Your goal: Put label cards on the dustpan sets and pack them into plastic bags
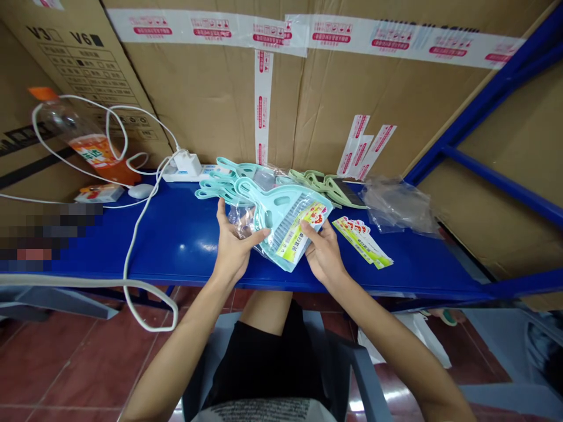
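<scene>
- Turquoise plastic dustpan-and-brush set (281, 211) in clear plastic film (236, 220): above the flat blue tabletop (176, 234), near middle.
- Your half-closed left hand (233, 246) and right hand (324, 252) pinch its opposite sides.
- Expect light, stiff, slippery handling; grip rigid rims.

The mint dustpan (269, 200) is smooth plastic in glossy clear film (240, 219); the loose cards (363, 243) shiny paper, the bags (398, 205) crinkled plastic, the cardboard (197, 88) matt. From here, the blue tabletop (176, 237) could be slick painted metal.

the left hand (233, 251) and right hand (324, 256) face each other, thumbs (258, 237) angled inward, spread from the fingers (221, 214), forearms (187, 334) extending back behind them.
</scene>
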`<action>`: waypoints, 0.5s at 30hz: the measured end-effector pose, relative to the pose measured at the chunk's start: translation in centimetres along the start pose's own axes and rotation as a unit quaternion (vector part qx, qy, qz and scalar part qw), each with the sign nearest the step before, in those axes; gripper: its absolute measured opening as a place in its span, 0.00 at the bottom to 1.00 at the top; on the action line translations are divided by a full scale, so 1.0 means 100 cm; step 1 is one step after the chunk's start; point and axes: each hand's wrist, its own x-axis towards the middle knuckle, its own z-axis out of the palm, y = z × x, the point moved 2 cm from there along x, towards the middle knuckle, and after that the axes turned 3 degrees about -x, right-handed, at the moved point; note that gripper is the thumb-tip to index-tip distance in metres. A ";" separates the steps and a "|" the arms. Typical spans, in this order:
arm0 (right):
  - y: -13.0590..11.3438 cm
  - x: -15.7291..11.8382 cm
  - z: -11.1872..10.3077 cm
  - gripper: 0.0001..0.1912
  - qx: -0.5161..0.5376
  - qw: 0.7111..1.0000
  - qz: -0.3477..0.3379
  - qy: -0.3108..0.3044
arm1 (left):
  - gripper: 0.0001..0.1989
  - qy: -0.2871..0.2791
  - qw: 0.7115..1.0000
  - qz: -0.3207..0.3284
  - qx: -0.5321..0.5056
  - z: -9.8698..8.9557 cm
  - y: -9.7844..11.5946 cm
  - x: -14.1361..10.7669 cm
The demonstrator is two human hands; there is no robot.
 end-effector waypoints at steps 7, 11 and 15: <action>0.009 -0.006 0.010 0.25 0.031 0.999 -0.025 0.035 | 0.62 -0.035 0.999 -0.008 -0.010 0.012 0.006 -0.014; 0.007 -0.006 0.007 0.24 0.003 0.999 0.032 0.026 | 0.59 -0.042 0.999 -0.031 -0.008 0.007 0.009 -0.014; 0.006 -0.004 0.004 0.25 -0.029 0.996 0.084 0.007 | 0.51 -0.028 0.999 -0.036 -0.019 0.004 0.007 -0.013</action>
